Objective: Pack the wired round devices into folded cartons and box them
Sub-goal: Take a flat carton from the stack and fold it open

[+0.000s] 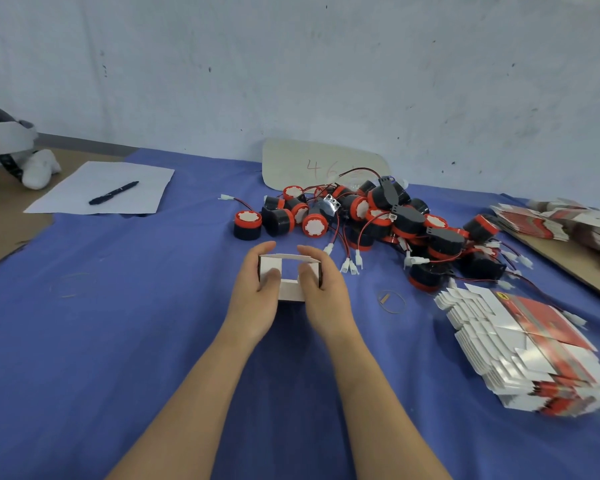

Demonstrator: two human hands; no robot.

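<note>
Carton [289, 279] gripped by both hands, left [257, 292] and right [321, 292], mid-fold; next, probably grab a device [247, 224].

The one view comes from a wide-angle camera worn on the person's head, looking forward and down across a blue cloth [118, 323] toward a pale wall [291, 64]. It sits close above the work, so the left hand [257, 292] and right hand [323, 296], both holding a carton [289, 291], fall near mid-frame. The devices [378, 216] lie just beyond them, and a stack of flat cartons [534, 348] sits nearer the camera, by the frame's right edge.
</note>
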